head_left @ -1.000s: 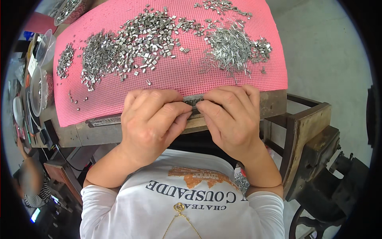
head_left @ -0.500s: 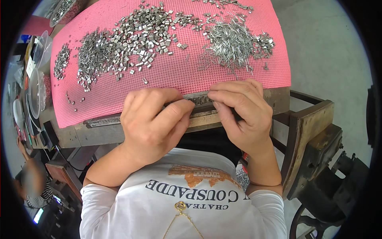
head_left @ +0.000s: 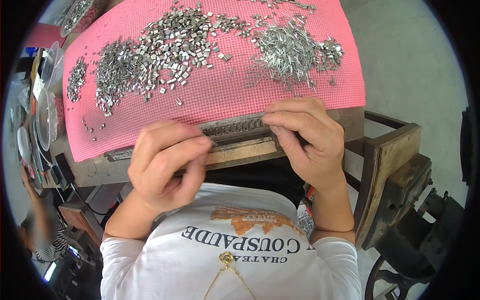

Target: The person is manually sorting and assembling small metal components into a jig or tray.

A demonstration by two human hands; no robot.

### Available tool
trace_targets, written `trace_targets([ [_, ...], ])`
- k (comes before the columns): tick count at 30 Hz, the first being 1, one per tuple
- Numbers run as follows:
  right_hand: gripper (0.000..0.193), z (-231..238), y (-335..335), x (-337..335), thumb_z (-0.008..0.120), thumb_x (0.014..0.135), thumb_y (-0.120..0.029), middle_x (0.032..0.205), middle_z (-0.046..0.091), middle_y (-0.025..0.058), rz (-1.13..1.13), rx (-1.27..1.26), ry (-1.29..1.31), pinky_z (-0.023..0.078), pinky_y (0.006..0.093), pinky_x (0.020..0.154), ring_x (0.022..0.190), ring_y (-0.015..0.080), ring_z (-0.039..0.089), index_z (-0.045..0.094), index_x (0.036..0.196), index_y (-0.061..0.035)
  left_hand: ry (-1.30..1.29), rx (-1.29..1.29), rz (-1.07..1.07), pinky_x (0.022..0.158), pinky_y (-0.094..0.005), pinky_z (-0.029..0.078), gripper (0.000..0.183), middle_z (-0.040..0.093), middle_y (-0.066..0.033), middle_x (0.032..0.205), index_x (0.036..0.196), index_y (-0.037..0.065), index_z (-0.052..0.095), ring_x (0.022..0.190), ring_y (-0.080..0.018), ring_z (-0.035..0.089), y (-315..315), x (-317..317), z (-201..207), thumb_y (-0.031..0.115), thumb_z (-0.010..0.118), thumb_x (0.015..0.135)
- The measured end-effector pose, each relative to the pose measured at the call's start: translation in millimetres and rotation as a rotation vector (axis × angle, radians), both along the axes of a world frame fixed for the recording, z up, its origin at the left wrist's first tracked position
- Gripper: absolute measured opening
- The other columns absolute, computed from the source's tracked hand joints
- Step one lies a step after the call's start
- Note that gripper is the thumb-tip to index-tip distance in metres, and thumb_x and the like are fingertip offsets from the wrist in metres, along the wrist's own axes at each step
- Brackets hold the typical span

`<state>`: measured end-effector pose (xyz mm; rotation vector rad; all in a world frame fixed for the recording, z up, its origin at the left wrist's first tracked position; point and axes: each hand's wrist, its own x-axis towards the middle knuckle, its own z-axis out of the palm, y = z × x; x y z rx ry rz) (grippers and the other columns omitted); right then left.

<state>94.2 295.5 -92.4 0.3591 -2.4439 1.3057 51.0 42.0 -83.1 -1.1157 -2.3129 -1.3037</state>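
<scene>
At the far left, clear tubs (head_left: 44, 120) crowd the curved rim of the view, their contents hard to make out. On the pink mat (head_left: 215, 100) of the desk (head_left: 87, 172), the small metal blocks (head_left: 175, 42) look hard and light, with smooth faces that could slip; pinching each by its opposite sides should suit. The left hand (head_left: 167, 162) is curled in front of the desk edge, thumb and forefinger a narrow gap apart. A dark speck at its fingertip may be a small part, but blur leaves that unsure, so I cannot tell whether it holds anything. That hand covers the middle of the metal bar (head_left: 225, 121), which lies along the near edge; it looks stiff and heavy, best taken by its long sides, clear of the row of small parts (head_left: 235, 128) along it. The right hand (head_left: 311, 137) is at the row's right end, fingertips close together and hiding whatever lies beneath; its grip cannot be told. Beyond it, the thin metal pins (head_left: 287, 55) look light, easily rolled and perhaps bendable; many lie buried.
</scene>
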Motion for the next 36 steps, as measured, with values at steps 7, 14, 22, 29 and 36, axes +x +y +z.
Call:
trace_targets([
  [7,0.025,0.8,-2.3,2.0,0.079,0.077,0.006,0.098,0.075,0.0053,-0.018,0.016,0.013,0.049,0.0362,0.081,0.086,0.0228,0.069,0.077,0.099,-0.0063,0.053,-0.081,0.046,0.08,-0.0398,0.055,0.05,0.071,-0.0165,0.104,0.114,0.002,0.07,0.088,-0.032,0.068,-35.6,6.9,-4.1,-0.01,0.075,0.066],
  [14,0.037,10.7,26.9,17.9,0.085,0.071,-0.001,0.11,0.073,0.0113,-0.066,0.14,-0.024,0.053,0.0409,0.094,0.106,0.0321,0.068,0.077,0.108,-0.0037,0.1,-0.259,0.1,0.08,-0.0402,0.055,0.055,0.075,-0.016,0.11,0.12,0.0,0.072,0.091,-0.0318,0.068,-65.3,11.2,-13.2,-0.003,0.087,0.067],
  [22,0.04,-7.1,27.6,28.9,0.088,0.071,-0.006,0.111,0.073,0.0102,-0.09,0.2,0.049,0.053,0.0431,0.096,0.111,0.0336,0.067,0.078,0.11,-0.0071,0.182,-0.168,0.069,0.073,-0.0371,0.054,0.042,0.077,-0.0121,0.099,0.111,0.003,0.078,0.082,-0.0267,0.067,-67.2,14.8,-18.1,-0.003,0.086,0.07],
  [29,0.042,-6.3,23.4,29.7,0.089,0.07,-0.006,0.113,0.073,0.0101,-0.091,0.192,0.073,0.053,0.0443,0.095,0.11,0.0344,0.067,0.078,0.111,-0.0072,0.222,-0.176,0.103,0.072,-0.0377,0.053,0.034,0.078,-0.0126,0.101,0.106,0.003,0.08,0.082,-0.0261,0.067,-67.0,17.7,-16.9,0.001,0.082,0.072],
  [36,0.044,2.6,14.6,28.1,0.086,0.075,-0.01,0.115,0.071,0.0107,-0.109,0.341,0.059,0.048,0.0437,0.097,0.109,0.0334,0.065,0.073,0.117,-0.0045,0.183,-0.177,0.123,0.076,-0.0383,0.054,0.039,0.077,-0.0118,0.106,0.111,0.004,0.079,0.087,-0.027,0.066,-66.8,11.4,-13.7,0.003,0.076,0.073],
])
